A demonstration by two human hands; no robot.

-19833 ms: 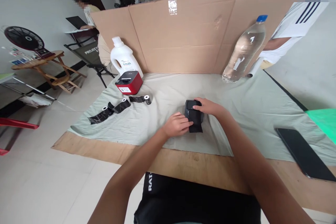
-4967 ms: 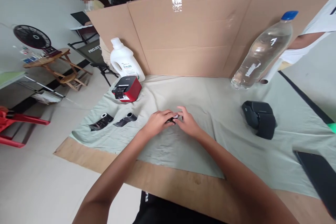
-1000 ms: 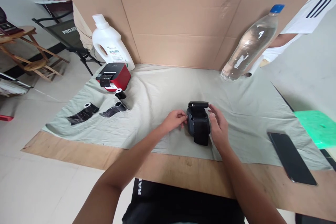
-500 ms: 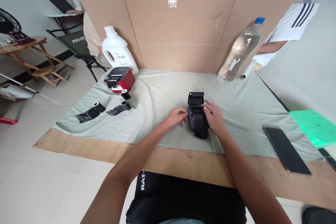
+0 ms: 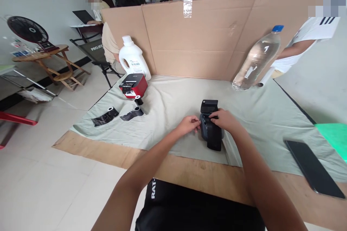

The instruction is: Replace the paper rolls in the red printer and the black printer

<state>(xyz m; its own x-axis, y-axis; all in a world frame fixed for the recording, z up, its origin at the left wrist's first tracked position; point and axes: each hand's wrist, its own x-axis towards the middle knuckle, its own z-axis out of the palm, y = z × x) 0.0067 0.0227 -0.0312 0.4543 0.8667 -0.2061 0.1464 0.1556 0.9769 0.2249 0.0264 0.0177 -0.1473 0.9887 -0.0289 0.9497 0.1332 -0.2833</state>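
A small dark portable printer (image 5: 204, 130) stands on the cloth in front of me, its lid (image 5: 209, 105) swung up at the far side. From its top a strip of black paper (image 5: 214, 140) curls down toward me. My left hand (image 5: 189, 124) is at the printer's left edge, thumb and fingers pinched together; whatever lies between the fingertips is too small to make out. Over the printer's right side, my right hand (image 5: 223, 119) grips it, with fingertips reaching onto the top of the black paper near the lid hinge.
Left on the cloth are a red-and-black printer (image 5: 138, 86), several black paper rolls (image 5: 131, 114) and a white jug (image 5: 135, 59). A tilted water bottle (image 5: 256, 59) leans by the cardboard screen (image 5: 195, 43). A phone (image 5: 314, 168) lies right. People sit beyond the screen.
The view has swung a little left and up. My right fingers have shifted inward over the printer's top and paper. My left hand stays pinched at its left edge.
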